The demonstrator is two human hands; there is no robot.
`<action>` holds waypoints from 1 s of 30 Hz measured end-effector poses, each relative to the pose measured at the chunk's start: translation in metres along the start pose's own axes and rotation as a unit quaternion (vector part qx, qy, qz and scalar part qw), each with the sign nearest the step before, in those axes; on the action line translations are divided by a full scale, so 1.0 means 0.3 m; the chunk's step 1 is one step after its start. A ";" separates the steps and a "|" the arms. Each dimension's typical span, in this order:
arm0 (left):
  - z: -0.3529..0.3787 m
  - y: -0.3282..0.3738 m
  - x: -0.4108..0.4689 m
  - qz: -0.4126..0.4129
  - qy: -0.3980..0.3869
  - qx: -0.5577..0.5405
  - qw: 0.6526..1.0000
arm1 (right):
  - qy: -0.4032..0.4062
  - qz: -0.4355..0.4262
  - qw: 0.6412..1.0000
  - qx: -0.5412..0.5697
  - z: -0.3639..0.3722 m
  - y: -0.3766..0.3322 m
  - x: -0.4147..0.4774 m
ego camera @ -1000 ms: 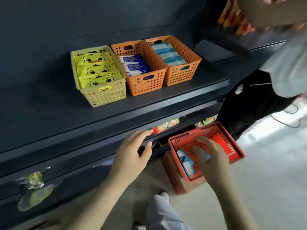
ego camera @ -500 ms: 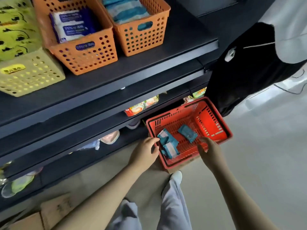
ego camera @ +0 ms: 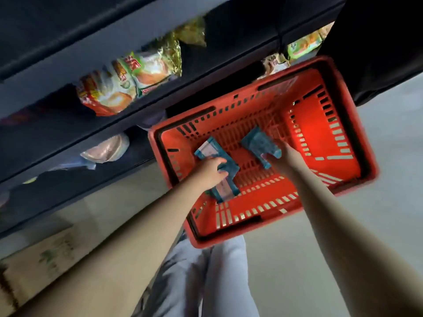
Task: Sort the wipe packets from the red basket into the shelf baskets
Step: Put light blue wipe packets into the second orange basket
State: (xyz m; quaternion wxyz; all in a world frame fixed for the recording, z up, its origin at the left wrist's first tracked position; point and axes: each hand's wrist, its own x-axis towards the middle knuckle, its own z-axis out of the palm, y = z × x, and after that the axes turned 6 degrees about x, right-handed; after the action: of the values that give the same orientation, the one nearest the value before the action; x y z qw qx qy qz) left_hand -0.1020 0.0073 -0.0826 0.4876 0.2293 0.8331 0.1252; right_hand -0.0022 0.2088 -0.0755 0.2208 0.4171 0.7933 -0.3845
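Note:
The red basket stands low in front of the dark shelving, with teal wipe packets lying on its slotted floor. My left hand reaches in from the left and its curled fingers grip a teal packet. A second packet lies just above that hand and a third below it. Further right, my right hand pinches the near end of another teal packet. The shelf baskets are out of view.
Dark shelf edges run diagonally above the basket, with snack bags on the lower shelves. A cardboard box sits at the lower left. Another person's dark garment hangs at the top right. Light floor lies to the right.
The view has tilted down, so the yellow and orange shelf baskets are gone from sight. Both hands have moved from the basket's rim down onto the teal packets inside.

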 end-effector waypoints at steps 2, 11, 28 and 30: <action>0.019 -0.014 0.063 -0.025 -0.021 -0.012 0.999 | -0.023 0.006 1.000 -0.005 0.027 0.035 0.073; 0.045 -0.081 0.112 -0.125 -0.046 -0.038 0.990 | -0.024 0.068 0.997 -0.004 0.103 0.114 0.189; -0.108 0.030 -0.064 -0.014 0.194 -0.165 0.967 | 0.036 0.064 0.966 0.248 0.038 -0.006 0.077; -0.209 0.081 -0.211 0.031 0.280 -0.280 0.918 | 0.053 0.023 0.930 0.362 -0.055 -0.072 -0.066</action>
State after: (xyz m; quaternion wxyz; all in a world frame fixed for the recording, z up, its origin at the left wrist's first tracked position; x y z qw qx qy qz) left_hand -0.1238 -0.0027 0.0068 0.2744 0.0645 0.8587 0.4279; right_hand -0.0096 0.2045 -0.0429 0.0214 0.5063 0.6011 -0.6180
